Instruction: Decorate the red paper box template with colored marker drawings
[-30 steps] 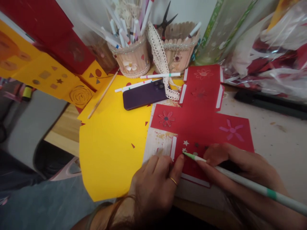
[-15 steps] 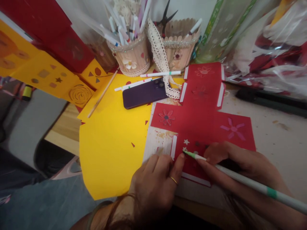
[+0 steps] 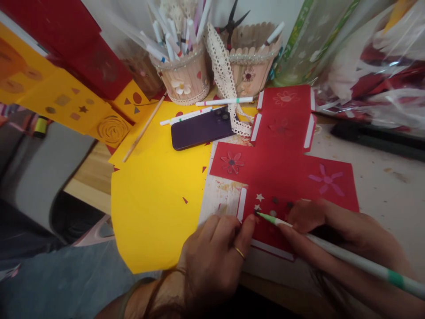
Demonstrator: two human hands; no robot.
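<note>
A red paper cutout (image 3: 279,164) shaped like an unfolded box, with white tabs, lies flat in front of me. My right hand (image 3: 345,235) is closed around a green felt-tip marker (image 3: 345,250). The marker's tip touches, or nearly touches, a small dark spot beside a pale star (image 3: 257,207) on the lower panel. My left hand (image 3: 215,257) rests at that panel's left edge, with fingers curled and the thumb on the red paper close to the tip. More small stars and dots sit nearby, some hidden by my right hand. Flower drawings (image 3: 231,162) mark other panels.
Yellow paper (image 3: 156,208) spreads on the left, with a purple phone (image 3: 199,130), capped markers (image 3: 224,102) and a wooden stick (image 3: 144,128) at its back. Two stick-sided holders (image 3: 184,82) and a lace strip (image 3: 226,75) stand behind. A plastic bag (image 3: 368,84) lies back right.
The marker tip has shifted slightly downward, from the lower pale star to a dark spot just beneath it. My left hand stays almost still. The view has tilted a little.
</note>
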